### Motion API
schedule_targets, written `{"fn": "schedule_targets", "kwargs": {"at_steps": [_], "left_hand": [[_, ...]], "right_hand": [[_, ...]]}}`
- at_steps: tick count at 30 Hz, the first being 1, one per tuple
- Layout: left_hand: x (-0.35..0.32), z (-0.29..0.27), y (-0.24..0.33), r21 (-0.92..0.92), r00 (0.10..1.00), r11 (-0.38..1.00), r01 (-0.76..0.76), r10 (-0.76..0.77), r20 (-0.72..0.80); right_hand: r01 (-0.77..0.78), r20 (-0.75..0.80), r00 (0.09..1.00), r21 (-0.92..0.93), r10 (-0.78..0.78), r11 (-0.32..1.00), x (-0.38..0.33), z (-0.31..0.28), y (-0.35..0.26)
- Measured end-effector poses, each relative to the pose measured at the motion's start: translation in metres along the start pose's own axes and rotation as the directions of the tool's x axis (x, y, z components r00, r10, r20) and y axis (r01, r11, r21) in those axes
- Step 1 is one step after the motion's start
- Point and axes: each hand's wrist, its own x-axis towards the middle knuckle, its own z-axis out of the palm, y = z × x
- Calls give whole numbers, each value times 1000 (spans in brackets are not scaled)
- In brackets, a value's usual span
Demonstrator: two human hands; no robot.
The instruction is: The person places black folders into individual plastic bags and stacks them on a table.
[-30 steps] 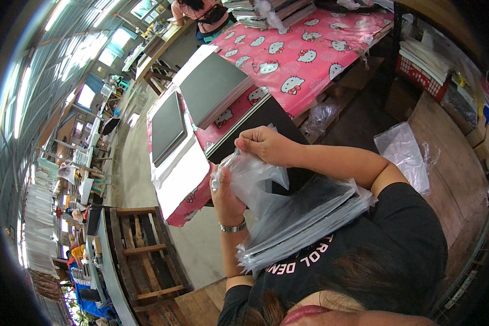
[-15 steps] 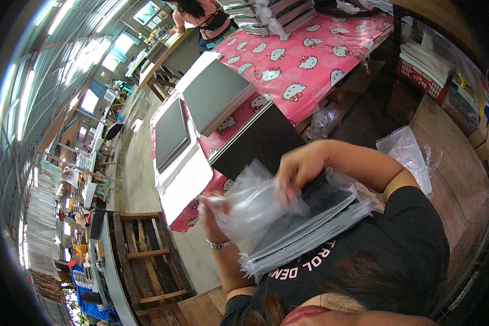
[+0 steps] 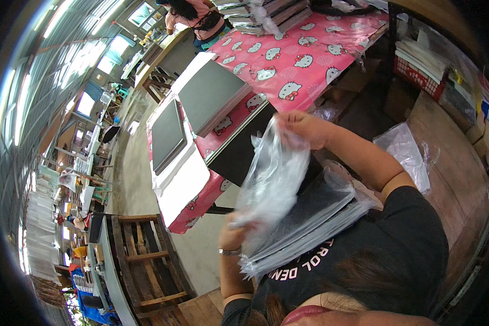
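Observation:
A clear plastic bag [image 3: 271,179] is stretched between my two hands, its middle blurred by motion. My right hand [image 3: 303,129] pinches its upper end, near the table edge. At the lower end, my left hand [image 3: 236,233] is closed on the plastic, its fingers partly smeared. Close against my body lies a stack of dark flat pieces in clear sleeves [image 3: 304,228], partly behind the bag. Just beyond the bag a black panel with a pale edge [image 3: 242,144] stands tilted at the table's side, partly hidden by my right hand and the plastic.
The table has a pink patterned cover [image 3: 288,70]. On it rest a stack of dark grey boards [image 3: 212,95], another dark board [image 3: 168,136] and white sheets [image 3: 185,179]. A wooden pallet [image 3: 146,261] stands at left, a red basket [image 3: 418,76] at right. A person [image 3: 198,22] works beyond.
My right hand has moved up and away, drawing the plastic bag out lengthwise. My left hand has shifted down and right, toward the sleeved stack.

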Motion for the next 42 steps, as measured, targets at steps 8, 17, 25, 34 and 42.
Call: {"fn": "schedule_targets", "kwargs": {"at_steps": [8,17,25,34,42], "left_hand": [[10,1,-14,-70,999,997,28,-26,34],[4,-17,-8,-438,939,841,-317,215,-267],[30,-11,-3,-494,873,779,-387,136,-468],[96,-60,19,-575,817,672,-467,78,-572],[81,-45,14,173,521,938,-301,314,-794]], "right_hand": [[200,54,977,104,-206,974,1,14,-20],[-120,250,899,-650,360,750,-13,-7,-28],[-87,-8,996,-111,87,990,0,-19,-25],[-96,-209,935,-927,-287,363,38,-27,-15],[29,15,833,-999,-552,17,-13,11,13]]}}
